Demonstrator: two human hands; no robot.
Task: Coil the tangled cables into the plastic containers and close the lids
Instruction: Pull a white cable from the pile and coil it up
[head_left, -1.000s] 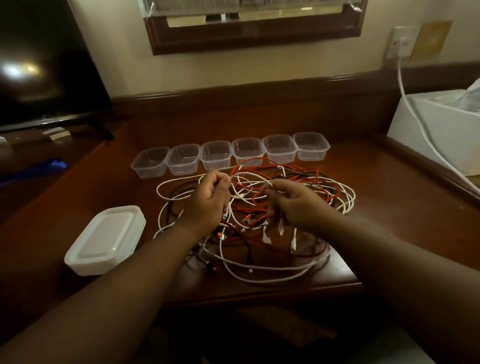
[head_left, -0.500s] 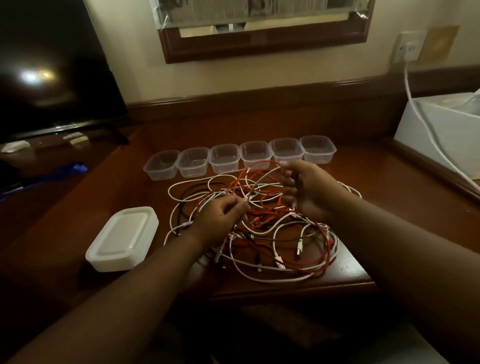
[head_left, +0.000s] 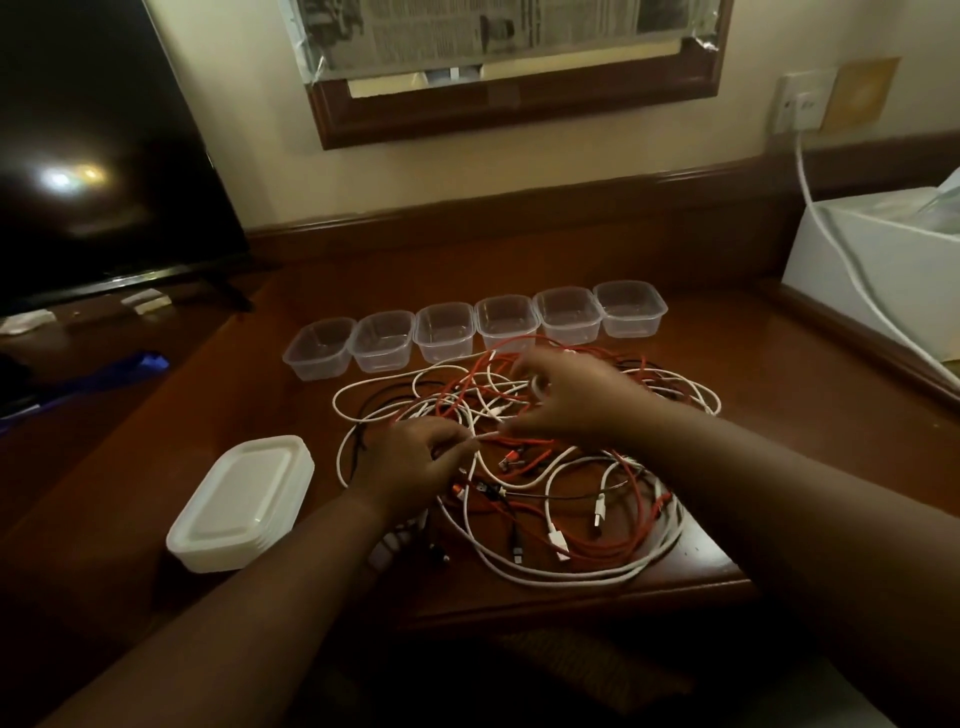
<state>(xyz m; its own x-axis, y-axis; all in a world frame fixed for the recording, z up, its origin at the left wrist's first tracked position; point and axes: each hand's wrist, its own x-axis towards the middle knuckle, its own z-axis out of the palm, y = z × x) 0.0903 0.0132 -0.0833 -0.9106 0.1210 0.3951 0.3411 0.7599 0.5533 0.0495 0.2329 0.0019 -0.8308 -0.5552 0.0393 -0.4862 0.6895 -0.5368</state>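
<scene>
- White, red and black cables (head_left: 524, 467) are lying in one loose tangle on the desk (head_left: 779, 415), just in front of six open tubs (head_left: 475, 330) standing in a row.
- Left hand (head_left: 410, 467) is resting on the near-left side of the pile, its fingertips pinching a white strand; right hand (head_left: 566, 397) is reaching over the middle with fingers curled, thumb and forefinger seemingly closing on the same white strand, though blur is making that hard to confirm.
- Lids (head_left: 241, 506) are sitting stacked to the left of the pile, well apart from the tubs.
- Cables of this sort are probably handling as light, limp and slightly springy, so loops are likely to snag on one another and drag neighbours along.
- Taking hold near a plug end, such as the white connectors (head_left: 558, 540) showing at the near side, looks wiser than tugging mid-strand, which may tighten knots.
- Tubs look thin and light, likely to skid if a coil is pushed in one-handed.
</scene>
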